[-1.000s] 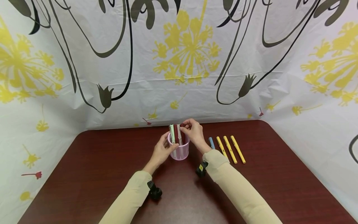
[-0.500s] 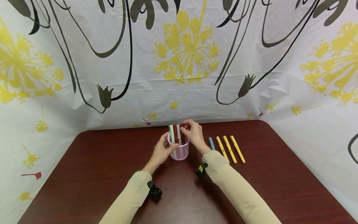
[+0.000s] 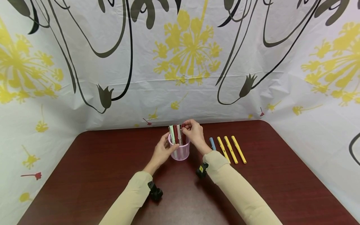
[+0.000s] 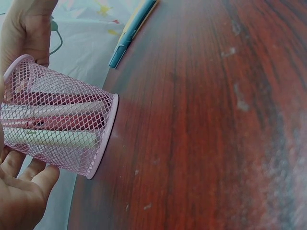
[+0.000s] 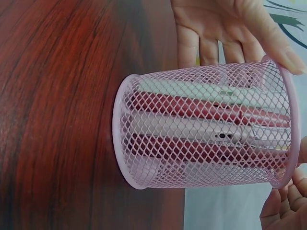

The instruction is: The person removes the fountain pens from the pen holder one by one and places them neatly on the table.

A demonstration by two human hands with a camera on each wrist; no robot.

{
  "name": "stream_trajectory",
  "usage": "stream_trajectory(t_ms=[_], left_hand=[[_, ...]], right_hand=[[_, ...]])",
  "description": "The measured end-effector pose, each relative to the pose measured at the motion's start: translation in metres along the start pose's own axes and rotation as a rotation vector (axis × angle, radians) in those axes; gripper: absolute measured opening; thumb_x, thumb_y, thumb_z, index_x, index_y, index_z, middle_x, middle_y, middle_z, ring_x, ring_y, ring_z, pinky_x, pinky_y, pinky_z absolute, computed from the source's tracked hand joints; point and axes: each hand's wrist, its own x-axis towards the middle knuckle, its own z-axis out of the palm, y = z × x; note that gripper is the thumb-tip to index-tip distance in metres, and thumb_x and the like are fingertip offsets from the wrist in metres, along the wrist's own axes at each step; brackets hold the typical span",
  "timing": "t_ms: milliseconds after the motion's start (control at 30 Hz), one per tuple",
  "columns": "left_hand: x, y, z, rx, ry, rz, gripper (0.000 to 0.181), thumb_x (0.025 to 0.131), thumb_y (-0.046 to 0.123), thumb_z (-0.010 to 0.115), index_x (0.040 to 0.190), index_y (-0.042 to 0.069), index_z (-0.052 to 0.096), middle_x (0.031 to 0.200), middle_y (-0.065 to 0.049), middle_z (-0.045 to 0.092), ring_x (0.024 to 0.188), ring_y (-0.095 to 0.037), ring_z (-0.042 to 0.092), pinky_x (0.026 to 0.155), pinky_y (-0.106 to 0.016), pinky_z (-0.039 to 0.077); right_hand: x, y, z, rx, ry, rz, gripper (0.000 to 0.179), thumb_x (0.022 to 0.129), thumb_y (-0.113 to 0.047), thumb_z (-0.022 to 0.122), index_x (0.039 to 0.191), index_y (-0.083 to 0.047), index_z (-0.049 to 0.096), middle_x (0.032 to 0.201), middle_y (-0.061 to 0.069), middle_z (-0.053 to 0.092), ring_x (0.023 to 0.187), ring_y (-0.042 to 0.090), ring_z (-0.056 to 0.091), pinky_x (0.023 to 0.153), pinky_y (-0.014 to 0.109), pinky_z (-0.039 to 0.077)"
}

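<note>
A pink mesh pen cup (image 3: 180, 153) stands upright on the table near its far edge. My left hand (image 3: 160, 151) grips it from the left, with the thumb at the near rim and the fingers around the side. Inside stand a pale green pen (image 3: 172, 134), a red pen (image 5: 192, 105), a silver-white pen (image 5: 180, 128) and a dark red pen (image 3: 184, 139). My right hand (image 3: 196, 135) pinches the top of the dark red pen at the cup's right side. Through the mesh in the right wrist view, the pens lie side by side.
Right of the cup lie a blue pen (image 3: 212, 143), partly hidden by the right sleeve, and three yellow pens (image 3: 231, 150) in a row. The dark red-brown table (image 3: 107, 165) meets a patterned white cloth (image 3: 135, 106) at the back.
</note>
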Motion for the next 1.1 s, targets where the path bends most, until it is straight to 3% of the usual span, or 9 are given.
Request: stream_trajectory(t_ms=[633,867,1100], left_hand=[[-0.001,0.001,0.000,0.001,0.010,-0.011,0.066,0.086,0.008,0.068,0.141,-0.005,0.033,0.140,-0.030,0.040,0.130,-0.042,0.039,0.109,-0.052,0.033],[-0.001,0.002,0.000,0.002,0.008,-0.007,0.066,0.086,0.007,0.067,0.141,-0.005,0.033,0.141,-0.031,0.039,0.131,-0.042,0.038,0.109,-0.052,0.032],[-0.002,0.003,0.000,0.015,0.015,-0.020,0.066,0.086,0.008,0.068,0.141,-0.005,0.033,0.140,-0.030,0.039,0.130,-0.043,0.038,0.108,-0.054,0.033]], right_hand=[[-0.001,0.006,0.000,0.179,0.006,0.115,0.020,0.083,-0.005,0.064,0.103,-0.002,0.063,0.094,0.013,0.064,0.086,0.023,0.060,0.072,0.025,0.051],[0.001,0.000,-0.005,0.352,0.053,0.102,0.020,0.084,0.000,0.062,0.104,0.003,0.062,0.090,0.012,0.062,0.075,0.011,0.054,0.064,0.014,0.045],[0.003,-0.011,-0.011,0.568,0.114,0.100,0.022,0.083,0.005,0.058,0.105,0.007,0.058,0.086,0.006,0.056,0.072,0.005,0.049,0.064,0.013,0.043]])
